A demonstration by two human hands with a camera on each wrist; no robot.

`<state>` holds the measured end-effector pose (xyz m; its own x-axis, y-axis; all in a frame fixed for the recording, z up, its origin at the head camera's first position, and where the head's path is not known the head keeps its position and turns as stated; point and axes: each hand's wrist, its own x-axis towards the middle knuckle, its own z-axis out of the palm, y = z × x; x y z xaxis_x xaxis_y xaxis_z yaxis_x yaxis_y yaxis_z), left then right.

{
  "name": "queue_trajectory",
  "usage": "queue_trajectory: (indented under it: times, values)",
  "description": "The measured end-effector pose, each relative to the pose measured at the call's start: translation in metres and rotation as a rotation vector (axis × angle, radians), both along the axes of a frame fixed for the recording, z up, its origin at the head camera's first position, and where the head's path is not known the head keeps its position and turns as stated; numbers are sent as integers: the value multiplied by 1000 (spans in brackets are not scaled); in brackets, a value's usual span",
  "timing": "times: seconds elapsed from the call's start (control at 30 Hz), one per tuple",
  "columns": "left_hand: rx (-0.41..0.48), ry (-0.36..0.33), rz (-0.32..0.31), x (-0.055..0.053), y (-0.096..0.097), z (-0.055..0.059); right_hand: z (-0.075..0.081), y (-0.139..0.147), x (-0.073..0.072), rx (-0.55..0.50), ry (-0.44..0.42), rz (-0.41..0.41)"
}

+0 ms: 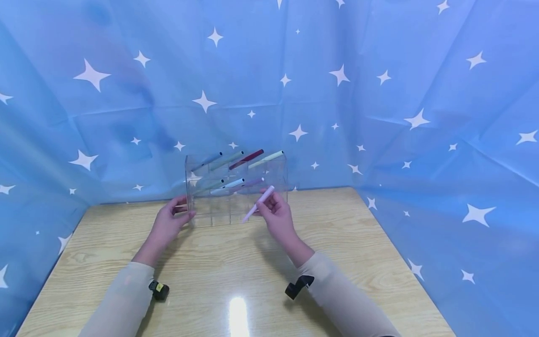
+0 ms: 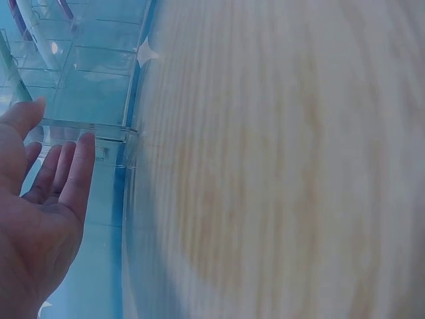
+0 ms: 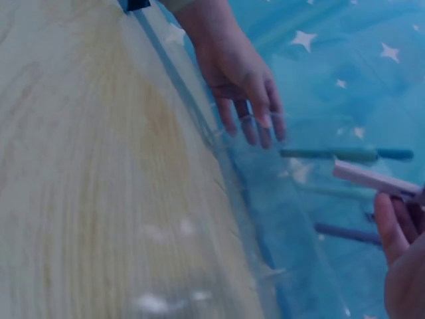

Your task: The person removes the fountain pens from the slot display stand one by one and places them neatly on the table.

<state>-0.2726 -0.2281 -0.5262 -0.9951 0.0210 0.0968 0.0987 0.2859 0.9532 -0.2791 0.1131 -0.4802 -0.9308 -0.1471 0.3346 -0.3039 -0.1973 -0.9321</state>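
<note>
A clear plastic rack (image 1: 221, 217) with several compartments stands upright on the table. My left hand (image 1: 167, 224) is at its left side, fingers nearly straight, thumb by the front edge; in the left wrist view the fingertips are close to the clear side wall (image 2: 86, 125). My right hand (image 1: 278, 220) pinches a pale pink marker (image 1: 258, 203), held tilted in front of the rack's right part. In the upper row lie a blue marker (image 1: 206, 161), a dark red marker (image 1: 246, 159) and green ones. The row below holds a light blue marker (image 1: 229, 185), a purple marker (image 1: 252, 182) and a green marker (image 1: 209, 187).
The rack stands near the back edge of the wood-grain table (image 1: 202, 281). Behind and around the table hangs a blue curtain (image 1: 252, 70) with white stars. A black wrist camera (image 1: 160, 290) is worn on the left sleeve, another wrist camera (image 1: 300, 286) on the right.
</note>
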Motion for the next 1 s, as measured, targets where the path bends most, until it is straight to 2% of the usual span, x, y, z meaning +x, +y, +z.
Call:
queue_trajectory:
  times: [0.3, 0.53, 0.73, 1.0]
  values:
    - [-17, 6, 4, -1, 0, -3, -13, -23, 13, 172, -18, 102]
    - [-27, 10, 7, -1, 1, -2, -27, -40, 19, 248, -37, 182]
    - [-34, 18, -1, -3, 1, -3, -39, -54, 22, 273, -71, 223]
    - [-10, 9, -1, -5, -3, -9, -47, -76, 22, 268, -141, 294]
